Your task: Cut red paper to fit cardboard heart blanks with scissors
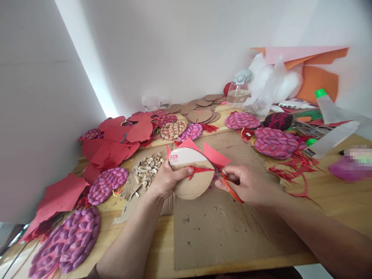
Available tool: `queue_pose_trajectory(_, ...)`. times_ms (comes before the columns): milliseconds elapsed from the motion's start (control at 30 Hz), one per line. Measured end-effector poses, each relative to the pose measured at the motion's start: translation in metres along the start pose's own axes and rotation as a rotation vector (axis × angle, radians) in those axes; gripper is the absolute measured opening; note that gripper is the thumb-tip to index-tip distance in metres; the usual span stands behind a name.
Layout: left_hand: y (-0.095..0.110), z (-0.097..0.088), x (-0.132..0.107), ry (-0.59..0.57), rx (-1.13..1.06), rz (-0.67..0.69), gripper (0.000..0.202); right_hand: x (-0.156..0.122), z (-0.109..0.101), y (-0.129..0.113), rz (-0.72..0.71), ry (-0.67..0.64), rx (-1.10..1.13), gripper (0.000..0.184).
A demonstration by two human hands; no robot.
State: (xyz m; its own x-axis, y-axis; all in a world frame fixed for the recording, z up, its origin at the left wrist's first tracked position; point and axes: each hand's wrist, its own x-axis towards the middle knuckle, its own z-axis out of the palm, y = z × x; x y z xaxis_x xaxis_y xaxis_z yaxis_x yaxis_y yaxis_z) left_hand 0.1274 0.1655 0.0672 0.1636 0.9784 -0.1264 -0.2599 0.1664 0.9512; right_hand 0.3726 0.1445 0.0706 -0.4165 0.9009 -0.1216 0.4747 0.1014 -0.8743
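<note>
My left hand (164, 180) is closed on the left side of a round cardboard disc (192, 188), which has a white label with red print on its upper part. Its thumb lies over some red threads (200, 169) that stretch across the disc. Behind the disc, red paper (215, 155) sticks out past the upper edge. Orange-handled scissors (232, 190) are gripped in my right hand (250, 184). Their dark blades lie along the disc's right edge, by the paper and the thread ends. Whether the blades touch the threads is unclear.
A cardboard sheet (221, 240) covers the wooden table under my hands. Shells (147, 170) lie left. Round pieces with purple lumps (68, 240) and red paper sheets (112, 151) crowd the left side. Cardboard discs (200, 115), a water bottle (238, 91) and red scraps (302, 166) lie farther out.
</note>
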Motion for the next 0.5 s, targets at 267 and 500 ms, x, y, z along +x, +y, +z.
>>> queue_pose_trajectory(267, -0.0008, 0.0018, -0.0007, -0.01, 0.006, -0.009, 0.053, 0.001, -0.0006, 0.0054, 0.004, 0.003, -0.047, 0.046)
queue_pose_trajectory(500, -0.0014, 0.0027, 0.0, 0.007, -0.004, 0.024, 0.052, 0.0007, -0.0013, 0.0034, -0.006, 0.045, -0.05, 0.045)
